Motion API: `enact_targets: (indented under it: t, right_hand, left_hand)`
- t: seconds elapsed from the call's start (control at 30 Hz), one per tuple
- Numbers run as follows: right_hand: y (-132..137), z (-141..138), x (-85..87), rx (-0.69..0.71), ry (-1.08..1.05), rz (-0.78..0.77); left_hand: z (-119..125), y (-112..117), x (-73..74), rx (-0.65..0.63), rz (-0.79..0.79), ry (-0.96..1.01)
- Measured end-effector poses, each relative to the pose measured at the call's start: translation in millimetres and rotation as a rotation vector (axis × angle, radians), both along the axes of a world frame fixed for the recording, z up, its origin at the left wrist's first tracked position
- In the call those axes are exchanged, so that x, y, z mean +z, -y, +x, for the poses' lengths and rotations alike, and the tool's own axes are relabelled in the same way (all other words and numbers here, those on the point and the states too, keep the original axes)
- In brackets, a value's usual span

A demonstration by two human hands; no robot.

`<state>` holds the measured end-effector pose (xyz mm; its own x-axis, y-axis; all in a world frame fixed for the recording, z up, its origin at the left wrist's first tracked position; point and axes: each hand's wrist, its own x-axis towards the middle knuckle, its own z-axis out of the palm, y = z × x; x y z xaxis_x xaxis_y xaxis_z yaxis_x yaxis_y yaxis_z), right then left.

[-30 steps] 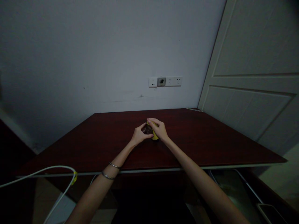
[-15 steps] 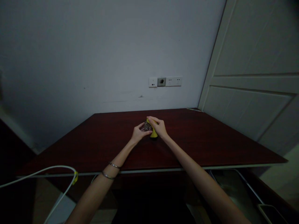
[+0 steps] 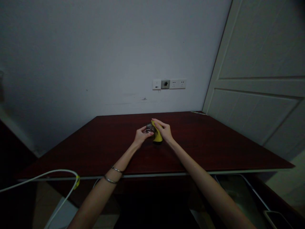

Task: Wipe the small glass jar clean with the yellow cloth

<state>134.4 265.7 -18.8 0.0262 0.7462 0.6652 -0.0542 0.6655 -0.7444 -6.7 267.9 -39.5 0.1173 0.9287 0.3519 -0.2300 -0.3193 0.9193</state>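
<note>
The 2 hands meet over the middle of the dark red table (image 3: 95,146). The left hand (image 3: 140,136) has its thumb and fingers curled around a small, clear, shiny object (image 3: 150,128) — probably glass or plastic, though it is too dim to be sure. The right hand (image 3: 165,131) grasps a yellow cloth (image 3: 158,136), bunched beside the object's right side, its lower end flaring out darker (whether that end touches the table, I cannot tell). With 1 hand bracing and the other holding cloth, this looks like a wiping step. The next move would call for a firm left grip and light cloth pressure — plus a small turn to expose whatever surface the fingers cover.
</note>
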Motion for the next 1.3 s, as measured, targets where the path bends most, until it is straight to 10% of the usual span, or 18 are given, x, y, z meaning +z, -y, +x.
enact_targets:
  t: [0.53,1.13,1.3]
  right_hand:
    - [7.2,-1.1,-1.6,-0.027,0.002,0.035]
    - [12.4,11.1,13.2,0.031,0.741,0.400]
    - [-2.3,8.5,12.3,-0.174,0.664,0.367]
  left_hand:
    - [0.0,2.2,2.4,0.006,-0.022,-0.025]
    - [-1.2,-10.6,-9.3,0.137,0.108,-0.344]
    - [-0.4,-11.0,-11.2,0.125,0.114,-0.367]
